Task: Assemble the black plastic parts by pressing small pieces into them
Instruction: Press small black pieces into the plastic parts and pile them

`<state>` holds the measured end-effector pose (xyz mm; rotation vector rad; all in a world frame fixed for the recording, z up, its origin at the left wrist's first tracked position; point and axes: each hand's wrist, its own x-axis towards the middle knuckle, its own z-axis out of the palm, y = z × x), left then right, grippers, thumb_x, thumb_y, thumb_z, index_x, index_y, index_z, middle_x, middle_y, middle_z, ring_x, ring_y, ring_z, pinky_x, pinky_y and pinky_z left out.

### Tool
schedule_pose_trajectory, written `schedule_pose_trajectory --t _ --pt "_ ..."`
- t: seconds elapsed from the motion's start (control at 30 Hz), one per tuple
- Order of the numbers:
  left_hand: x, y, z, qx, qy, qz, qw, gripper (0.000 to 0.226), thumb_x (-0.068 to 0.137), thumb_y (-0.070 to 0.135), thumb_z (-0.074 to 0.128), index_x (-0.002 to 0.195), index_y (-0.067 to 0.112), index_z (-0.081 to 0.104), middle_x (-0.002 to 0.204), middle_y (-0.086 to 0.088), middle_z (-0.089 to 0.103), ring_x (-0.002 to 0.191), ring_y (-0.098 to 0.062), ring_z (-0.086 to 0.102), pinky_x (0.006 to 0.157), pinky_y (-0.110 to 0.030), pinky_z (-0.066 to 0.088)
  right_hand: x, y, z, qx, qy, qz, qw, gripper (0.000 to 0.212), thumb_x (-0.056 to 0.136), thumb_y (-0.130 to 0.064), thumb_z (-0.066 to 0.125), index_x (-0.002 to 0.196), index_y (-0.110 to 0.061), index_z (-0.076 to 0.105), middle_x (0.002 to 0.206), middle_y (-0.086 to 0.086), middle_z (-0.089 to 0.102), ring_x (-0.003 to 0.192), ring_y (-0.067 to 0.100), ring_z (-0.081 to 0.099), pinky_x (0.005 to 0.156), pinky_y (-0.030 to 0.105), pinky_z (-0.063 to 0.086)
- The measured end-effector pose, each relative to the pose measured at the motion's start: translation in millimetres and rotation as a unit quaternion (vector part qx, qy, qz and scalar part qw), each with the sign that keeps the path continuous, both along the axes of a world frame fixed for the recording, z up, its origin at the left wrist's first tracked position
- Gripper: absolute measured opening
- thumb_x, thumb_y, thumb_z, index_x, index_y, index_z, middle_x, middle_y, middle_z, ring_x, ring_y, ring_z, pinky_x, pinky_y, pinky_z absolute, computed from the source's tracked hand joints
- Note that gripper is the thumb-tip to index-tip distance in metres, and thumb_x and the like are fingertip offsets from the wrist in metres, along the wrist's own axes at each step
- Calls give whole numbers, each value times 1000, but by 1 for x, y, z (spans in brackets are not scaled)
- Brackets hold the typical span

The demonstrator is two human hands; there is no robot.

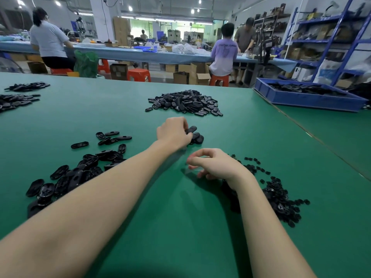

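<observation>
My left hand reaches forward across the green table and grips black oval plastic parts from a small cluster in front of it. My right hand hovers nearer to me with its fingers curled; whether it holds a small piece is not visible. A heap of small black pieces lies just right of my right wrist. Oval black parts lie spread at the left. A larger pile of black parts sits farther back at the centre.
Two more piles of black parts lie at the far left. A blue bin with black parts stands at the right, past the table's edge. Several people work at a blue bench behind, beside blue shelving.
</observation>
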<state>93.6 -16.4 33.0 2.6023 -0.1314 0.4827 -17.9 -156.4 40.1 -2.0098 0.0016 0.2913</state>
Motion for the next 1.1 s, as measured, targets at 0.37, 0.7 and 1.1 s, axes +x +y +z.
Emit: schedule_pose_trajectory --t 0.37,0.7,1.1 --pt "-20 3 -14 -68 -18 -37 997 28 84 44 66 108 31 58 88 13 63 88 -18 60 71 -32 43 1 1 -2 -19 1 14 1000 21 95 -32 71 110 -17 68 102 1 79 60 6 64 50 13 43" --pt "-80 60 -18 -109 47 -120 986 8 85 42 68 87 35 65 80 22 67 63 4 55 75 -27 51 5 12 4 -85 -38 19 995 14 94 -36 71 101 -24 70 89 -9 79 62 8 66 55 19 46" --pt "-82 141 22 -69 112 -110 985 12 96 35 58 91 34 69 90 15 71 77 -7 63 68 -21 46 2 50 1 -168 -90 60 980 7 91 -36 69 91 -29 72 79 -14 77 67 5 61 67 23 48"
